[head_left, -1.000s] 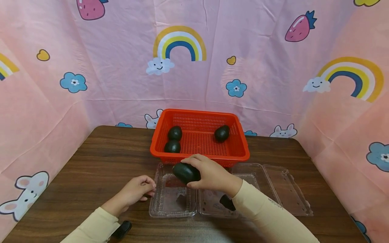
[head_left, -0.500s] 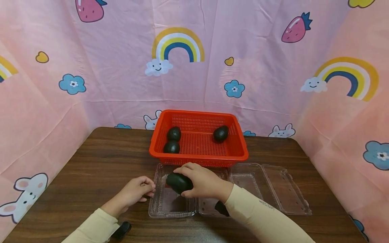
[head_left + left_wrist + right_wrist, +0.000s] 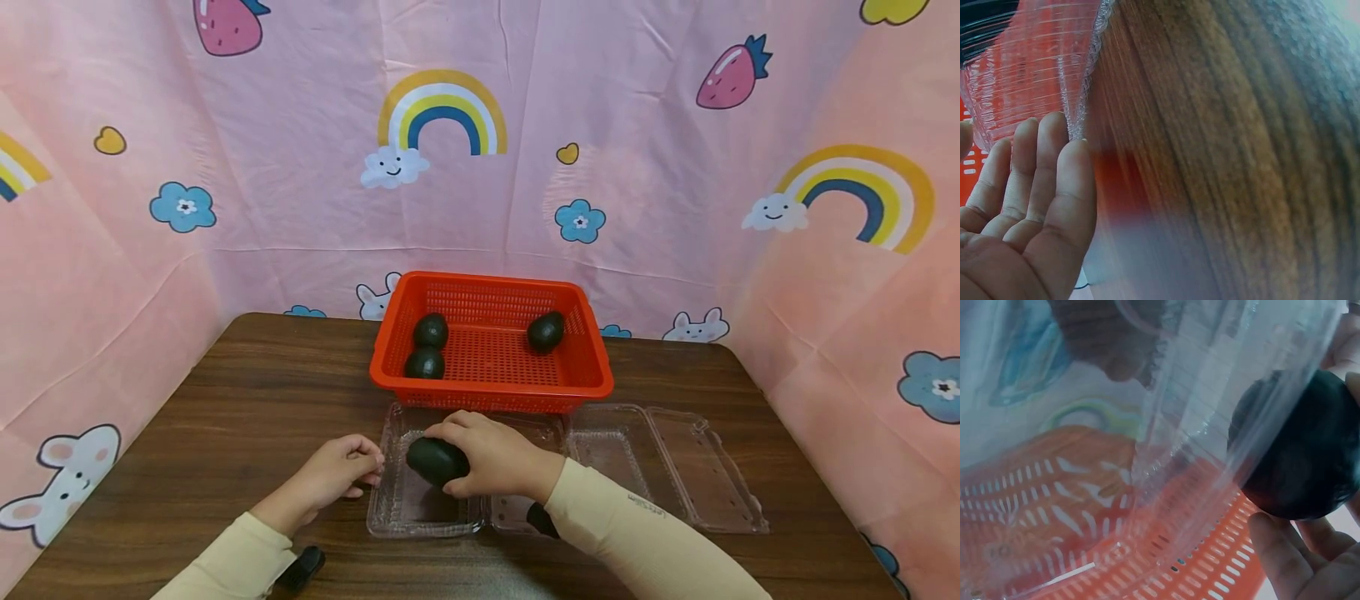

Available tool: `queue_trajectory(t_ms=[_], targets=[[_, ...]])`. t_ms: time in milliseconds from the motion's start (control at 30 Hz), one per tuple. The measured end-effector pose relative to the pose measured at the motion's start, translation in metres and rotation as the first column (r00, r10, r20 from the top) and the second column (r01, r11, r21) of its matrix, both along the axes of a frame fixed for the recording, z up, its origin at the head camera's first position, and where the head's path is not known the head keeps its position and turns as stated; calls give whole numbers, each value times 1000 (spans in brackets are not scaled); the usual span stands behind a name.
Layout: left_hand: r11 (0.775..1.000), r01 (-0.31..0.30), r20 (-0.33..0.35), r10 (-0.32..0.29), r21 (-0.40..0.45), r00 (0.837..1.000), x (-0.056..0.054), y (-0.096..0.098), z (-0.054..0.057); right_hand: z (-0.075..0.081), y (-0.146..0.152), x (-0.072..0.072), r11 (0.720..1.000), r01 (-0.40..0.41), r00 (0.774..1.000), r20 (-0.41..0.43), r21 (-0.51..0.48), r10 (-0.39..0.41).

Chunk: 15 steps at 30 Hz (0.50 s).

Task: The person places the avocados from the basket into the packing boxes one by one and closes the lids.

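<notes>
My right hand [image 3: 495, 457] grips a dark green avocado [image 3: 437, 461], held over the left half of a clear plastic clamshell box [image 3: 427, 528]. Fingers and thumb wrap the avocado's right side in the head view. The right wrist view shows the avocado [image 3: 1304, 450] partly behind the clear plastic wall, with fingertips under it. My left hand [image 3: 333, 479] is at the box's left edge. Seen from the left wrist, its fingers [image 3: 1075, 187] are extended and loosely bent, fingertips right at the ridged side of the box [image 3: 1082, 81].
Behind the box stands a red perforated basket [image 3: 491, 388] with two avocados [image 3: 431, 332] at its left and one avocado [image 3: 545, 332] at its right. A second open clamshell [image 3: 705, 475] lies to the right. Bare wood tabletop [image 3: 262, 400] extends on the left.
The right hand has moved the avocado down and slightly left, lower over the clamshell box. The left hand has stayed at the box's left edge.
</notes>
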<state>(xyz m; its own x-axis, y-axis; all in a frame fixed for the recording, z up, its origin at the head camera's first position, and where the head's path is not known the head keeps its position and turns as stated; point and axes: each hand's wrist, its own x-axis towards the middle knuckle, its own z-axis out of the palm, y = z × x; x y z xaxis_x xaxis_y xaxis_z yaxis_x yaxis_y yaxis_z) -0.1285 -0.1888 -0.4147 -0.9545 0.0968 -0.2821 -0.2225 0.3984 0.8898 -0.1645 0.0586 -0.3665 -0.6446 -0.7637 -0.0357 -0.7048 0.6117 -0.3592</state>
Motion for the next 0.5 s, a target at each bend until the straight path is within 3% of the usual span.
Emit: queue_trajectory(t_ms=[500], targets=[[1000,1,1,-1,3,1000,0,0,-1,-5,-7,-6,999,-11,999,-31,46,13]])
